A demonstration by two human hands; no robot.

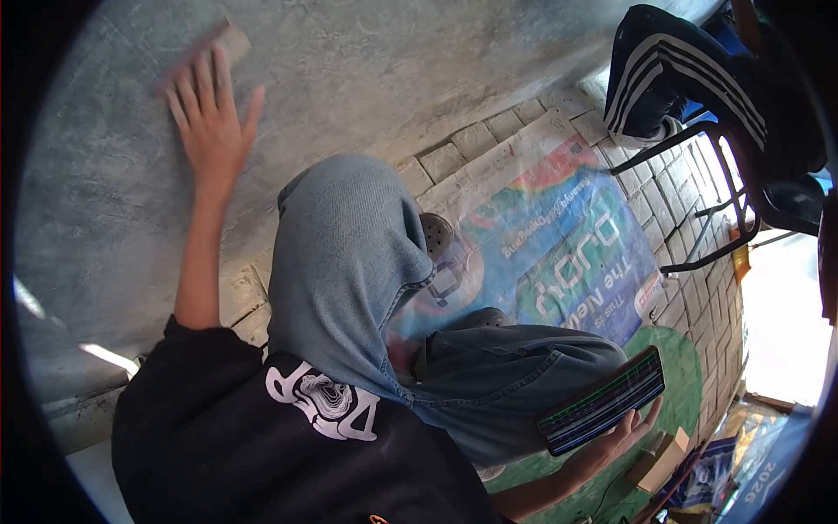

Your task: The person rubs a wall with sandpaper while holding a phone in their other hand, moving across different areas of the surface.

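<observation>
A small tan block [229, 39] lies flat against the grey wall [393, 61] at the upper left. It sits under the fingertips of the left hand [209, 122], whose 4 fingers and thumb are spread flat and blurred. Low at the right, the right hand [621, 434] cradles a phone [602, 400] from beneath, fingers curled round its edge, above a printed banner [567, 236].

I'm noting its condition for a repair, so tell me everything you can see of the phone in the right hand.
The phone is a thin, dark rectangular slab with rounded corners. Its lit screen faces up and shows only fine green, blue and reddish streaks running lengthwise, with no readable picture. It lies tilted, cradled from below in the grip of the right hand, with fingertips showing past its lower edge, close beside the knee of the jeans. Its back is hidden.
</observation>
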